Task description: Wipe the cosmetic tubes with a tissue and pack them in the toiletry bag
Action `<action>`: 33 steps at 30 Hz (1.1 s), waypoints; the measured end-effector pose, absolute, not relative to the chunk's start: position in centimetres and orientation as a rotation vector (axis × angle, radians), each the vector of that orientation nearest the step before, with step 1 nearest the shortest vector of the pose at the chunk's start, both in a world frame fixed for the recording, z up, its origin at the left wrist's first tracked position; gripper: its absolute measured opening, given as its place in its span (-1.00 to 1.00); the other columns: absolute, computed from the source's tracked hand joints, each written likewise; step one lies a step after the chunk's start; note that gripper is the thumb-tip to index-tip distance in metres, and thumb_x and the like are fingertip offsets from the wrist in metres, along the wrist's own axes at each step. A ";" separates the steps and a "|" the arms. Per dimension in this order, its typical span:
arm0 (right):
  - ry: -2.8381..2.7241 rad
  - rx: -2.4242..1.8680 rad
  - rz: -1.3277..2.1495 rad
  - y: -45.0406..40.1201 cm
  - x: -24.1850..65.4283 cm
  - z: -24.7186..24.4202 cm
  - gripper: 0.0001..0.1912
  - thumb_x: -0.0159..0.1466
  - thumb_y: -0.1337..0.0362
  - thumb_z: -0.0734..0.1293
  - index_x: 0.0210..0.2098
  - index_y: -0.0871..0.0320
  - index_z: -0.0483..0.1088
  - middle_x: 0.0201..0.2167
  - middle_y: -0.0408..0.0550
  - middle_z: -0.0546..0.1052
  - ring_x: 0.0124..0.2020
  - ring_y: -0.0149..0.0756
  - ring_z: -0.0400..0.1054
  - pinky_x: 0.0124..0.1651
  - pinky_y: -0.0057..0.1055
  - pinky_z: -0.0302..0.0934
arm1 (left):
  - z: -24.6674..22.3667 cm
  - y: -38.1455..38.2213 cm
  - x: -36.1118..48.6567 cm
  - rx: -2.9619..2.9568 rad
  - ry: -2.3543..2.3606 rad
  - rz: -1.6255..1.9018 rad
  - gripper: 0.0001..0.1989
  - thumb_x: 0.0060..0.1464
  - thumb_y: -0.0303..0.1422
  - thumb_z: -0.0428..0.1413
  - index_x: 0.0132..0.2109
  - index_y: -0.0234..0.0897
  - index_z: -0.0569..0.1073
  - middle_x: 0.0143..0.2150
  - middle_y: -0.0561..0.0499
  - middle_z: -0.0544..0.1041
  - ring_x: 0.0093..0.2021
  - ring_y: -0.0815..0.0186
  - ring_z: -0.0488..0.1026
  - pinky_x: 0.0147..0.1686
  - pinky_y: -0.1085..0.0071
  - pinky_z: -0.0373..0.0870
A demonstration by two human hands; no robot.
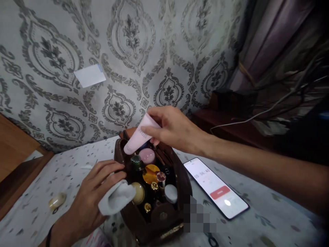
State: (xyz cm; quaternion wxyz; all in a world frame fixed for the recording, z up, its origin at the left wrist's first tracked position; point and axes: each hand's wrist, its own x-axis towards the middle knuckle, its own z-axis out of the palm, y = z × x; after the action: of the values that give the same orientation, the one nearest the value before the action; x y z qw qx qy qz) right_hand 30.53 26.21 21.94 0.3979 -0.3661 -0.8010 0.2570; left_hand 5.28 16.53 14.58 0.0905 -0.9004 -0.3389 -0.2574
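Observation:
My right hand (164,127) grips a pale pink tube (140,135), tilted with its lower end at the far left corner of an open brown bag (186,180). My left hand (95,188) holds a white cloth (117,199), its fingertips at the bag's left edge. Inside the bag stand a pink-lidded jar (147,156), a green-capped bottle (136,162), an amber round item (151,174), a white-lidded jar (171,193), a cream-coloured round item (138,193) and gold-capped bottles.
A phone (217,188) showing a timer lies right of the bag. On the patterned white cover (84,157), a small cream bottle (57,201) lies at left. Behind is a wallpapered wall (167,61) with a white card (89,76); a white cable (246,120) runs at right.

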 end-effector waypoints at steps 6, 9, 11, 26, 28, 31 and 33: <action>-2.308 -1.063 0.508 27.3 27.3 22.5 -0.83 0.15 0.46 0.33 -0.52 0.15 0.31 -0.56 -0.20 0.42 -0.48 -0.40 0.30 -0.46 -0.48 0.07 | 13.3 16.1 4.8 -2.629 -1.124 -0.880 -0.73 0.32 -0.34 0.03 0.12 -0.24 0.38 0.12 -0.21 0.38 0.08 0.14 0.37 -0.01 0.28 0.38; -2.406 -1.143 0.498 27.4 25.8 22.0 -0.95 0.12 0.41 0.35 -0.43 0.15 0.42 -0.46 -0.13 0.51 -0.42 -0.33 0.36 -0.44 -0.45 0.09 | 13.1 16.1 5.0 -2.633 -1.161 -0.917 -0.75 0.33 -0.35 0.01 0.10 -0.22 0.39 0.11 -0.19 0.38 0.07 0.16 0.38 -0.02 0.31 0.40; -2.462 -1.218 0.484 27.1 24.9 21.5 -0.87 0.12 0.38 0.35 -0.31 0.13 0.48 -0.35 -0.08 0.58 -0.35 -0.26 0.43 -0.42 -0.44 0.13 | 13.0 16.0 5.1 -2.629 -1.192 -0.948 -0.76 0.34 -0.34 -0.02 0.09 -0.20 0.40 0.10 -0.18 0.39 0.07 0.16 0.39 -0.01 0.30 0.40; -2.531 -1.514 0.585 27.7 22.9 19.3 -0.74 0.27 0.35 0.26 -0.17 0.19 0.58 -0.04 0.13 0.64 0.06 -0.02 0.51 -0.05 -0.29 0.37 | 12.9 16.4 5.2 -2.734 -1.184 -0.924 -0.66 0.39 -0.28 -0.17 0.19 -0.16 0.35 0.17 -0.19 0.35 0.15 0.13 0.33 0.04 0.24 0.36; -2.505 -1.543 0.651 27.8 22.9 19.3 -0.77 0.25 0.35 0.28 -0.21 0.18 0.58 -0.08 0.11 0.66 0.04 -0.05 0.52 -0.07 -0.33 0.37 | 12.7 16.4 5.3 -2.734 -1.213 -0.987 -0.65 0.40 -0.24 -0.17 0.18 -0.14 0.36 0.17 -0.18 0.37 0.15 0.10 0.33 0.05 0.20 0.35; -2.476 -1.525 0.698 28.0 23.2 19.1 -0.80 0.24 0.34 0.29 -0.28 0.17 0.58 -0.17 0.08 0.68 0.00 -0.06 0.54 -0.11 -0.35 0.35 | 12.6 16.5 5.8 -2.756 -1.253 -1.035 -0.67 0.38 -0.25 -0.14 0.16 -0.13 0.38 0.15 -0.18 0.40 0.14 0.08 0.34 0.06 0.16 0.34; -2.470 -1.489 0.719 28.1 23.3 19.0 -0.79 0.25 0.34 0.28 -0.33 0.15 0.58 -0.23 0.05 0.69 -0.03 -0.09 0.55 -0.16 -0.38 0.34 | 12.8 16.7 6.1 -2.784 -1.244 -1.003 -0.69 0.36 -0.32 -0.10 0.16 -0.13 0.38 0.16 -0.18 0.41 0.15 0.07 0.34 0.08 0.15 0.33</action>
State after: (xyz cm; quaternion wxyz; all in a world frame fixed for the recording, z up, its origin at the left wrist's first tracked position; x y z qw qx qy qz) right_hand 23.33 28.12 19.03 0.0847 -0.4992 -0.8279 0.2412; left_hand 6.11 16.66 12.76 -0.0343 -0.8668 -0.3873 -0.3122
